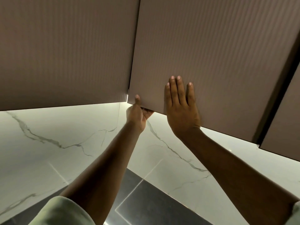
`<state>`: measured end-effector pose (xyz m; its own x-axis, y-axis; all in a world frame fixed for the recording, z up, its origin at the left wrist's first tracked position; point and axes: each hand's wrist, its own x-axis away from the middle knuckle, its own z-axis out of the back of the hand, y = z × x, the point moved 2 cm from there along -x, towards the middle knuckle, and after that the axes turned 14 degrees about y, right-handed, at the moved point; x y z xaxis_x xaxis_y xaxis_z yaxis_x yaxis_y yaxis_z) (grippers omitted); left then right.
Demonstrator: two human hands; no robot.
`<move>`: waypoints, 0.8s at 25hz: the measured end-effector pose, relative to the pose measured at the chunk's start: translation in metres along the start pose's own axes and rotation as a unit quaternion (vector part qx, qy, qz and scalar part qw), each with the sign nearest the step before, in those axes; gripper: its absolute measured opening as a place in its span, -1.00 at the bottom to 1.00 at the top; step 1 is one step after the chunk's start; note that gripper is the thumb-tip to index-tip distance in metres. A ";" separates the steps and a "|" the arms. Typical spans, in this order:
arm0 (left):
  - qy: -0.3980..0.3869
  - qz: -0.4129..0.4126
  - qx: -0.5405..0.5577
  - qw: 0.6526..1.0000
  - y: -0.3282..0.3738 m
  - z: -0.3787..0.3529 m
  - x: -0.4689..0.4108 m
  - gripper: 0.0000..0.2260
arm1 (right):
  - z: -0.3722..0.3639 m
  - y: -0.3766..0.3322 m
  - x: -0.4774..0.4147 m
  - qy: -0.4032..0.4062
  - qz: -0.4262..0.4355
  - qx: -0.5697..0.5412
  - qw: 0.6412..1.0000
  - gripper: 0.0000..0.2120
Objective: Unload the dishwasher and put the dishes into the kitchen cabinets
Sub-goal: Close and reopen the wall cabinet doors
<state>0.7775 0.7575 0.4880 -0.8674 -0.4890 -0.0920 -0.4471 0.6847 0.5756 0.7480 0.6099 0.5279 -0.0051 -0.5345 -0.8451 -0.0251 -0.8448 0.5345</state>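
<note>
Marble wall (48, 135), left hand (139, 115) gripping cabinet door (211, 54), fingertips hidden behind

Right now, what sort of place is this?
Probably a home kitchen: flat brown wall cabinet doors overhead, a white marble-look backsplash below them, and a dark countertop further down. The left hand grips the lower corner of the middle door; the right hand lies flat on it.
</note>
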 end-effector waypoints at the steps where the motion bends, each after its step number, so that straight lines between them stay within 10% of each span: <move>1: 0.005 0.001 -0.001 1.000 0.000 0.001 0.000 -0.75 | 0.000 0.000 0.000 0.002 -0.003 -0.003 1.000 -0.47; 20: 0.009 -0.111 -0.020 0.994 0.101 0.060 0.177 -0.72 | 0.127 0.001 0.007 0.045 -0.071 -0.216 0.973 -0.40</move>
<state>0.5654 0.7724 0.4807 -0.7445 -0.6348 -0.2065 -0.6174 0.5372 0.5746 0.6206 0.6089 0.5214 0.0559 -0.3945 -0.9172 0.4029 -0.8316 0.3822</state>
